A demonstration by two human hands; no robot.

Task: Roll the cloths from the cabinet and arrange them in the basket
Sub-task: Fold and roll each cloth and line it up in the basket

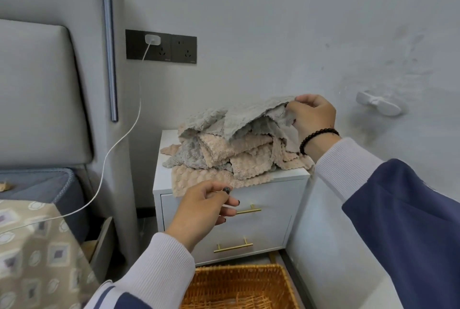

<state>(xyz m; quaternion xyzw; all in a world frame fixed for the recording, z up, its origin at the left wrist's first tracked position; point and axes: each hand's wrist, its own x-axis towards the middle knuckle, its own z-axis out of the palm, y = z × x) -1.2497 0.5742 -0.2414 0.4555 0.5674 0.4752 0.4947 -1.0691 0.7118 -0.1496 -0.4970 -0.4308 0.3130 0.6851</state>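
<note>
Right hand (311, 115) pinches grey cloth (246, 114); left hand (202, 205) hovers.

Basket (239, 283): cut off by the lower edge of the frame; only its far rim and part of the inside show, and its left corner lies behind the left sleeve (154, 269). Cabinet (231, 221): most of the top is covered by the heap of cloths (234, 152); the upper drawer's handle is partly behind the left hand (201, 206). How many cloths make up the heap cannot be told. Right hand (311, 119): its fingertips are buried in the grey cloth (249, 114). Bed (37, 209): cut off by the left edge, its patterned cover blurred. The white cable (119, 137) runs off the frame at lower left.
</note>
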